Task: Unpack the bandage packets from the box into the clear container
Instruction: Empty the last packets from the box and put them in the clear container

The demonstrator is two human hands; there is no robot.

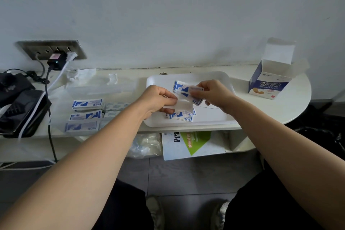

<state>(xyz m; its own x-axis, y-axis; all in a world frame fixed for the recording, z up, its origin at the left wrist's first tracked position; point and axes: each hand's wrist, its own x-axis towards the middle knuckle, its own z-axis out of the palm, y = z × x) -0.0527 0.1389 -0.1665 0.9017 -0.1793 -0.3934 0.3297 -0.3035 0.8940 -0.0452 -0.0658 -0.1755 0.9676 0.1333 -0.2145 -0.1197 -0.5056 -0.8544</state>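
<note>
Left hand: over the white tray, fingers pinching one pale packet.
Right hand: just beside the left, fingers curled around a small fan of blue-and-white bandage packets.
Tray contents: a few loose packets lying under the hands.
Clear container: on the tabletop to the left, with stacked packets inside.
Box: upright at the right end of the tabletop, top flap open, well apart from the container.
</note>
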